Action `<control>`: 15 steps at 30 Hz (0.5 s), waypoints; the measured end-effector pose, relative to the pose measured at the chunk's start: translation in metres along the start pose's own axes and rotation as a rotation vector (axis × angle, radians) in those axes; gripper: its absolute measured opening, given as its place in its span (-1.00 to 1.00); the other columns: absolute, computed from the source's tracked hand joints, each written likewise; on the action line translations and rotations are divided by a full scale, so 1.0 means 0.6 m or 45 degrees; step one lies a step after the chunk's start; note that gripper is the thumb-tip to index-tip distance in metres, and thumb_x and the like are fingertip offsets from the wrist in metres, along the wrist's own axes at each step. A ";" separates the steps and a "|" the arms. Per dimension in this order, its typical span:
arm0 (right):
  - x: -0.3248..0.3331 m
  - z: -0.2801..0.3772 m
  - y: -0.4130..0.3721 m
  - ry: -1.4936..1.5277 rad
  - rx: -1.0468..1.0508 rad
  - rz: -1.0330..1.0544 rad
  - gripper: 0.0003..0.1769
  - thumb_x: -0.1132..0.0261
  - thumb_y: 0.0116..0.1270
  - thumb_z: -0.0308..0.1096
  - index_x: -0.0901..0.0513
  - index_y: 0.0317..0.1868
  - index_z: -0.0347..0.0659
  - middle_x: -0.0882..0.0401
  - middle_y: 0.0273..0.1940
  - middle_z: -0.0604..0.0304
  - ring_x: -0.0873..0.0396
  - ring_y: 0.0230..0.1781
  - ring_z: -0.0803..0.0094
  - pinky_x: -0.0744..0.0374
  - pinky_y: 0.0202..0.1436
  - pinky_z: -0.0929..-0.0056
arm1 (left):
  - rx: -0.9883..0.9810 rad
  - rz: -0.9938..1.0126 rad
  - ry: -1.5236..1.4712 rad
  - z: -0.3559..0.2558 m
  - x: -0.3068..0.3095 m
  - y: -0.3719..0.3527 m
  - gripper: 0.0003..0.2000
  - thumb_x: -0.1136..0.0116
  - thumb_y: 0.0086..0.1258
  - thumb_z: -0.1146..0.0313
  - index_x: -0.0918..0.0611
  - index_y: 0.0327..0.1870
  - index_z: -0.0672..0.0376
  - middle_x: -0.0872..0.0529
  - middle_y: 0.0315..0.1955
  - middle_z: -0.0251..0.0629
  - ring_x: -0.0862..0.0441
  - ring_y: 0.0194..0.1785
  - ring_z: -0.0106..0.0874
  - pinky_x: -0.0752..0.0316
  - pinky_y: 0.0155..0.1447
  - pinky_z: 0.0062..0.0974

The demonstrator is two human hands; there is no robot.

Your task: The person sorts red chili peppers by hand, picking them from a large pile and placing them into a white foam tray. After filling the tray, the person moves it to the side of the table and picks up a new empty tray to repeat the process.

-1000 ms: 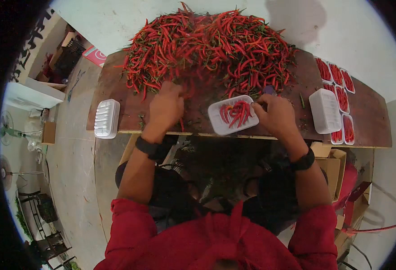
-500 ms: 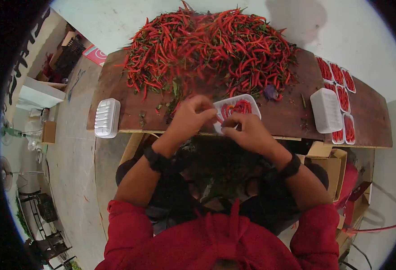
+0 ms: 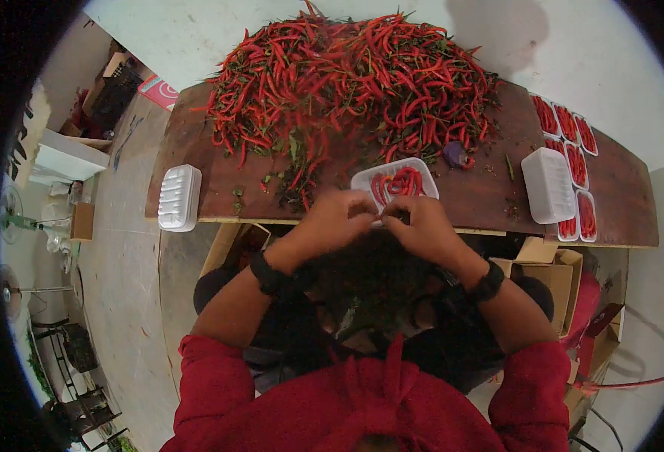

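Note:
A white foam tray (image 3: 361, 181) with several red chillies (image 3: 406, 181) inside lies at the table's near edge. My left hand (image 3: 333, 224) is closed in a pinch at the tray's lower left edge. Just beside it, my right hand (image 3: 422, 226) has thumb and fingers curled together over the near rim. The fingertips of both hands almost meet, and what they hold, if anything, is hidden. Beyond the tray spreads a big heap of red chillies (image 3: 309, 71) with green stems and leaves.
On the left stands a stack of white trays (image 3: 180, 197), and another tray stack (image 3: 547, 184) is at right. Filled chilli trays (image 3: 575, 162) line the table's right end. A purple object (image 3: 454, 154) lies near the heap. Cardboard boxes (image 3: 547, 282) sit below the table.
My left hand has come down and right, nearer the right hand, which has shifted slightly lower. A red piece seen between the fingers earlier is now out of sight.

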State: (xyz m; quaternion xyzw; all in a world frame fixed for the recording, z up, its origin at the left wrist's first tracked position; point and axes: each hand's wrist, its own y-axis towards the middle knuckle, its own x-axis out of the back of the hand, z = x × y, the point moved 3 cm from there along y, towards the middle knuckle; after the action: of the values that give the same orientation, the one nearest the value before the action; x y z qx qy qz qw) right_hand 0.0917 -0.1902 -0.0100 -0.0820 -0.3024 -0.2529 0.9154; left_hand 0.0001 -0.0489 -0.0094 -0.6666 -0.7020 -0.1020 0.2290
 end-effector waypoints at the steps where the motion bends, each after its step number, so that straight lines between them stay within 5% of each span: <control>1: 0.001 0.001 -0.003 -0.015 -0.020 0.007 -0.79 -0.24 0.13 -0.32 -0.64 -0.33 -0.32 -0.62 -0.40 -0.06 -0.60 -0.33 0.15 -0.51 -0.22 0.26 | 0.001 0.000 -0.001 0.001 -0.004 -0.001 -0.85 -0.16 0.22 0.43 -0.59 -0.26 0.31 -0.66 -0.42 -0.29 -0.60 -0.35 -0.53 -0.50 -0.23 -0.50; 2: 0.001 0.001 -0.006 -0.029 -0.040 0.015 -0.77 -0.24 0.12 -0.27 -0.66 -0.34 -0.27 -0.62 -0.37 -0.10 -0.59 -0.29 -0.03 -0.51 -0.20 0.12 | 0.001 0.017 0.043 0.002 -0.009 -0.002 -0.85 -0.15 0.23 0.43 -0.59 -0.25 0.31 -0.67 -0.42 -0.27 -0.61 -0.35 -0.52 -0.50 -0.23 -0.48; 6: -0.002 -0.003 -0.009 -0.008 -0.041 0.003 -0.78 -0.24 0.12 -0.28 -0.65 -0.35 -0.26 -0.62 -0.37 -0.10 -0.58 -0.28 -0.04 -0.50 -0.18 0.10 | 0.013 0.024 0.090 -0.008 -0.011 -0.004 -0.85 -0.14 0.22 0.41 -0.60 -0.26 0.30 -0.67 -0.41 -0.19 -0.63 -0.32 -0.43 -0.50 -0.20 -0.43; 8: -0.001 -0.003 -0.009 -0.061 -0.078 0.002 -0.83 -0.25 0.14 -0.40 -0.63 -0.32 -0.34 -0.63 -0.40 0.00 -0.63 -0.36 0.28 -0.52 -0.26 0.40 | -0.020 -0.012 0.130 -0.004 -0.012 -0.002 -0.84 -0.15 0.20 0.41 -0.60 -0.26 0.29 -0.68 -0.40 -0.17 -0.63 -0.29 -0.40 -0.50 -0.18 -0.42; 15: 0.026 -0.008 -0.005 -0.002 -0.011 -0.183 -0.82 -0.28 0.15 -0.38 -0.64 -0.31 -0.35 -0.64 -0.38 -0.01 -0.63 -0.36 0.28 -0.52 -0.27 0.39 | -0.127 -0.288 0.374 -0.025 0.025 0.011 -0.81 -0.19 0.13 0.35 -0.61 -0.28 0.26 -0.64 -0.32 -0.10 -0.61 -0.17 -0.22 -0.46 -0.05 -0.34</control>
State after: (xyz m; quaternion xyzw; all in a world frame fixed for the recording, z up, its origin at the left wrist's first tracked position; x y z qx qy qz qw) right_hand 0.1036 -0.2007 -0.0044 -0.0642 -0.3070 -0.3193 0.8942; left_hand 0.0095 -0.0415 0.0095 -0.5718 -0.7257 -0.2580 0.2826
